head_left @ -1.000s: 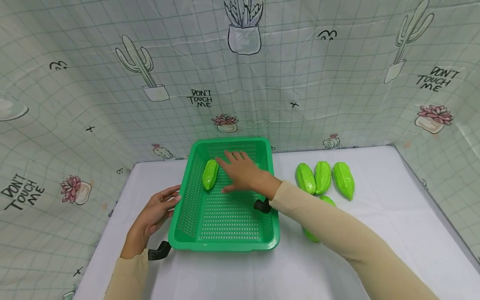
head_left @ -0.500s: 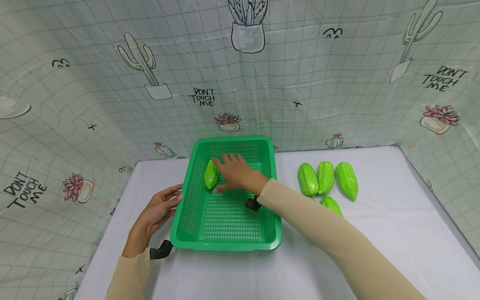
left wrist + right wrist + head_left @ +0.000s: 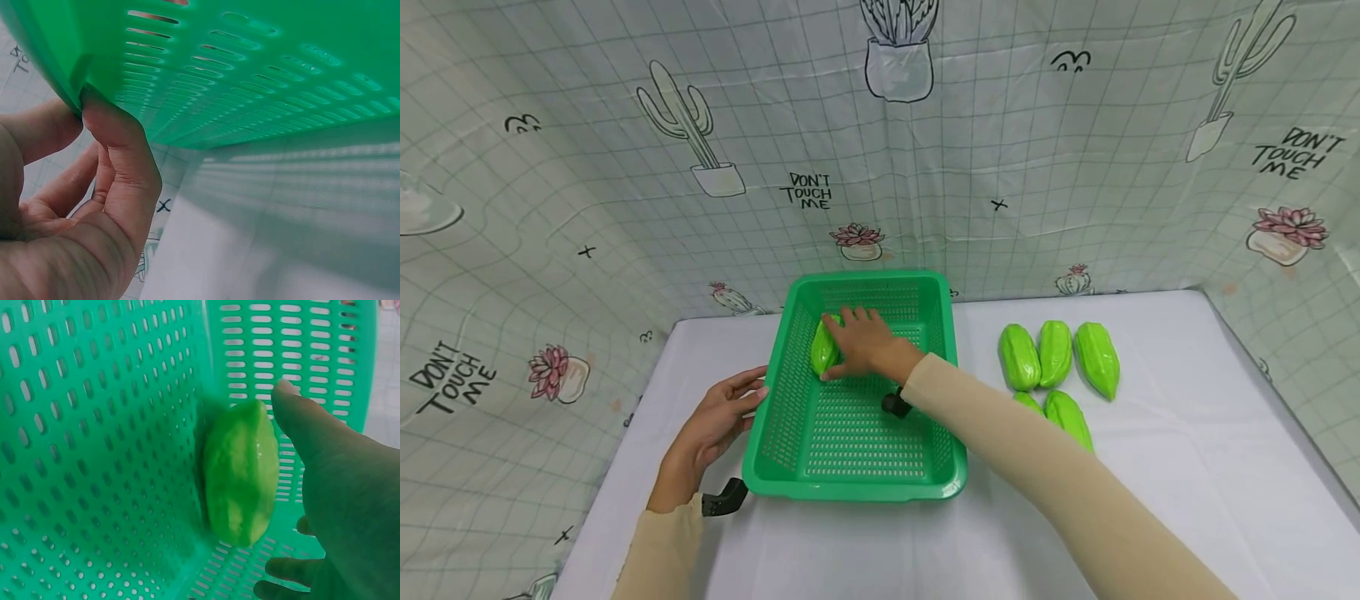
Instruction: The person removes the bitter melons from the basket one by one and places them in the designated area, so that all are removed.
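Note:
A green plastic basket [image 3: 859, 490] with slotted walls stands on the white-covered table. Inside it, by the left wall towards the back, lies a green star fruit [image 3: 823, 353], its ridges plain in the right wrist view. My right hand [image 3: 867, 343] reaches over it from the right with fingers spread; in the head view it covers part of the fruit. The right wrist view puts the thumb [image 3: 306, 415] beside the star fruit, apart from it or barely touching. My left hand [image 3: 718, 417] pinches the basket's left rim between thumb and finger, clearer in the left wrist view.
Several more star fruits [image 3: 1097, 360] lie on the table right of the basket, some partly behind my right sleeve [image 3: 1022, 458]. A patterned cloth [image 3: 902, 167] hangs close behind the table and along both sides. Black wrist mounts [image 3: 724, 498] stick out near the basket.
My right hand has moved left and closer over the star fruit in the basket. The left hand keeps its place on the rim. The whole head view has shifted slightly.

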A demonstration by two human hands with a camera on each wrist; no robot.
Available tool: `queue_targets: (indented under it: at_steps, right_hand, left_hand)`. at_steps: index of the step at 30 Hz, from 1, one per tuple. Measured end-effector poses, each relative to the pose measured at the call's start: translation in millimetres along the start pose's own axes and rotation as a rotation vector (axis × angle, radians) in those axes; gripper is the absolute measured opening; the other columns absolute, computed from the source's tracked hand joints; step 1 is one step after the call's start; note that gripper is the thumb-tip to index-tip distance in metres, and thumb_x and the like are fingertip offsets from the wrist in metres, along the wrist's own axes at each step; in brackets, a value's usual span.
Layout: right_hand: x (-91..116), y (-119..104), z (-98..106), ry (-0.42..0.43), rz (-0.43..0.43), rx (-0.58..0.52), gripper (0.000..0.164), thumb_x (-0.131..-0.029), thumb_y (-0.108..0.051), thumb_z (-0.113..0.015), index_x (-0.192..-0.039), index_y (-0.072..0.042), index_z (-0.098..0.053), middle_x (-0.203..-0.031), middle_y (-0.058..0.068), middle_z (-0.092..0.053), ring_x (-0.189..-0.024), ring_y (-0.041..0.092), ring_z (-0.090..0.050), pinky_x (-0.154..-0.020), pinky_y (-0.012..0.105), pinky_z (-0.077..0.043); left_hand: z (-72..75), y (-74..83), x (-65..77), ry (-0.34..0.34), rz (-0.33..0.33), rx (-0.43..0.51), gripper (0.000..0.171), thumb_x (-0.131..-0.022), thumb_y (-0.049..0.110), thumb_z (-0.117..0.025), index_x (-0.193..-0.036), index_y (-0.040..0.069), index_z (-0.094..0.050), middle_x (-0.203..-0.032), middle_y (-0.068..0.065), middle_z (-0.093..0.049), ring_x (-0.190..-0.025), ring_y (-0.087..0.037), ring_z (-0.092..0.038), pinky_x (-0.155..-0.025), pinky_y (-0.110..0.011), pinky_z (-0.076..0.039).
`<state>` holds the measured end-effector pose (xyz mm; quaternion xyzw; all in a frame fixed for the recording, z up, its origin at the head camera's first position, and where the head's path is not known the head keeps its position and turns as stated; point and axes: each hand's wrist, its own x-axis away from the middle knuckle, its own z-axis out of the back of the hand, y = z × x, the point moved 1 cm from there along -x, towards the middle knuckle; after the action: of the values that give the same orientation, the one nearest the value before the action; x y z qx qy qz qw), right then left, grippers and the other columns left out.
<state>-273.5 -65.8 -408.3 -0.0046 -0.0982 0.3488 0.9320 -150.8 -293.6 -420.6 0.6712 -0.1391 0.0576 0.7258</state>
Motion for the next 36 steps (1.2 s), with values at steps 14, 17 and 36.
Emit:
queue_targets:
  at_steps: [14,17,36]
  right_hand:
    - [-8.4,-3.0,-5.7,-0.035,-0.030,-0.017,0.102,-0.098,-0.069,-0.062,-0.171,-0.015,-0.016,-0.169,0.019,-0.030,-0.155,0.037,-0.032,-0.128,0.053,-0.026]
    - [-10.2,-3.1,-6.6,-0.040,-0.032,-0.027,0.101,-0.098,-0.068,-0.062,-0.171,-0.015,-0.017,-0.169,0.018,-0.030,-0.156,0.037,-0.031,-0.128,0.053,-0.025]
    - [-12.4,-4.3,-5.6,-0.066,-0.011,-0.041,0.103,-0.095,-0.066,-0.070,-0.168,-0.011,-0.024,-0.169,0.020,-0.030,-0.156,0.037,-0.030,-0.126,0.051,-0.030]
  left_hand:
    - [-0.7,-0.7,0.0,-0.007,-0.005,0.006,0.057,-0.112,0.007,-0.050,-0.163,-0.008,-0.029,-0.123,-0.001,-0.058,-0.095,-0.003,-0.070,-0.083,-0.024,-0.060]
    - [-1.3,0.0,0.6,-0.006,-0.005,0.005,0.057,-0.112,0.007,-0.050,-0.163,-0.008,-0.028,-0.123,-0.001,-0.058,-0.095,-0.003,-0.070,-0.083,-0.023,-0.060]
    - [-1.8,0.9,1.0,0.018,0.005,0.003,0.057,-0.112,0.006,-0.051,-0.163,-0.007,-0.029,-0.123,-0.002,-0.057,-0.093,-0.003,-0.070,-0.082,-0.023,-0.060]
